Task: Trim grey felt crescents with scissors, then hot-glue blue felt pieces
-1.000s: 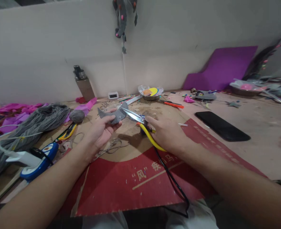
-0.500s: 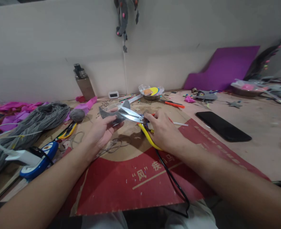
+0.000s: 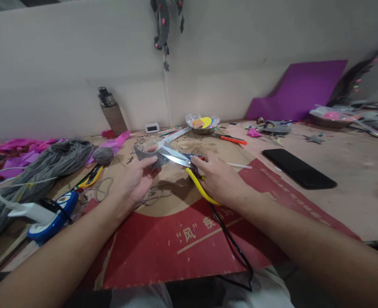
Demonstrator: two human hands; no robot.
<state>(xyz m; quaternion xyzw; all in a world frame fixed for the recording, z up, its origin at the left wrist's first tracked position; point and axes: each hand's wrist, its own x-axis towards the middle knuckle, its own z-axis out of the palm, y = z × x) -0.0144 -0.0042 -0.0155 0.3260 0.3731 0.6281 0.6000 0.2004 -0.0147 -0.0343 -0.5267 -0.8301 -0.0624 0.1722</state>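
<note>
Grey, crescent-shaped fibrous piece (image 3: 150, 156) is pinched between thumb and fingers of the left hand (image 3: 145, 173), above the red-and-tan printed cardboard (image 3: 163, 252). Right of that piece, the right hand (image 3: 212, 175) grips yellow-handled metal scissors (image 3: 179, 158), blades parted at its edge. Beyond the cardboard's right side lies a black rectangular phone (image 3: 299, 169).

Hands (image 3: 219, 177), two; scissors in hand (image 3: 180, 160), one pair; phone (image 3: 298, 169), one; bowls (image 3: 204, 130), two; yarn ball (image 3: 103, 155), one
</note>
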